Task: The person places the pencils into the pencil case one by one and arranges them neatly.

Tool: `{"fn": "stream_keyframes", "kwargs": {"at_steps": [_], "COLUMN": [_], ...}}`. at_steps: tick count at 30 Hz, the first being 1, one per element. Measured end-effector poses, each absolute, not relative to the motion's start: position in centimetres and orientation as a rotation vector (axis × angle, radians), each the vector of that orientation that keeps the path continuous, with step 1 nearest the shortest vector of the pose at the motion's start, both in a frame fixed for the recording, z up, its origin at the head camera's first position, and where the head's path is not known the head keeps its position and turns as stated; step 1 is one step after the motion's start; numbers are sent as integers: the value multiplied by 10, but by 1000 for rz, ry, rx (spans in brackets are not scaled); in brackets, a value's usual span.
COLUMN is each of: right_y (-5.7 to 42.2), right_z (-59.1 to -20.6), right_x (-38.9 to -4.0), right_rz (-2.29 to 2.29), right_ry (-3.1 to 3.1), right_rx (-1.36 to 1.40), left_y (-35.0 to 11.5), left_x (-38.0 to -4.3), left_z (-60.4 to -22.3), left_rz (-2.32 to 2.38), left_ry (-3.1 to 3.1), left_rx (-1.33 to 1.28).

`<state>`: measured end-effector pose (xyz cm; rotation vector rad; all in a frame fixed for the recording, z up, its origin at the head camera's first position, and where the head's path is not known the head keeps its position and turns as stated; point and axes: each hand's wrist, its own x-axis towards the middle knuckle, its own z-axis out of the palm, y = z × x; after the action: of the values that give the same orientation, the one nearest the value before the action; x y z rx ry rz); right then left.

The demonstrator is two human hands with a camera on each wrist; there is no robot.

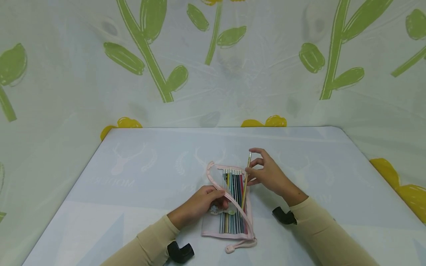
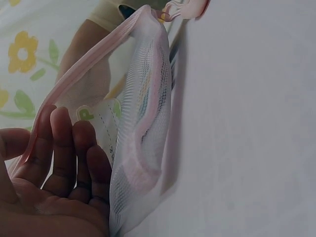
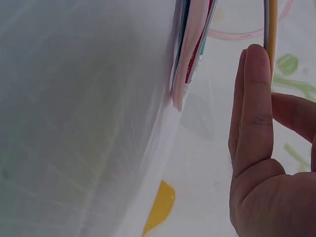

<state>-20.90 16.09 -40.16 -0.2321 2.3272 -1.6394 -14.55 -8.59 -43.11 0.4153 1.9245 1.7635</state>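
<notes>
A mesh pencil pouch (image 1: 209, 227) with pink trim lies on the table, its zipper side lifted. Inside it several pencils (image 1: 237, 186) stand side by side in a row. My left hand (image 1: 206, 199) pinches the pink zipper edge (image 2: 74, 74) between thumb and index finger, holding it away from the pencils. Along the pouch's right side, my right hand (image 1: 266, 173) holds a yellow-and-grey pencil (image 3: 271, 29) near its upper end. The pencil's lower part reaches into the pouch opening. A small printed label (image 2: 98, 121) shows behind the left fingers.
A pink zipper pull (image 1: 230, 249) hangs from the pouch's near right corner. White table (image 1: 133, 214) surrounds the pouch, with faint deer-head prints. A floral curtain (image 1: 259, 81) stands behind the far edge. Black curved pieces (image 1: 179, 252) sit at both wrists.
</notes>
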Motion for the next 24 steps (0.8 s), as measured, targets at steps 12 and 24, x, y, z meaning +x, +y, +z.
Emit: {"fn": "stream_keyframes", "kwargs": {"at_steps": [12, 24], "right_y": [157, 154], "right_z": [-404, -405], "right_x": [-205, -203], "right_rz": [-1614, -1525], "right_ry": [2283, 2279], "right_rx": [-254, -271], "left_y": [-86, -85], "left_x": [-143, -145], "left_z": [-427, -431], "left_rz": [1770, 1776], "left_ry": [1923, 1916], "left_rx": [416, 398]}}
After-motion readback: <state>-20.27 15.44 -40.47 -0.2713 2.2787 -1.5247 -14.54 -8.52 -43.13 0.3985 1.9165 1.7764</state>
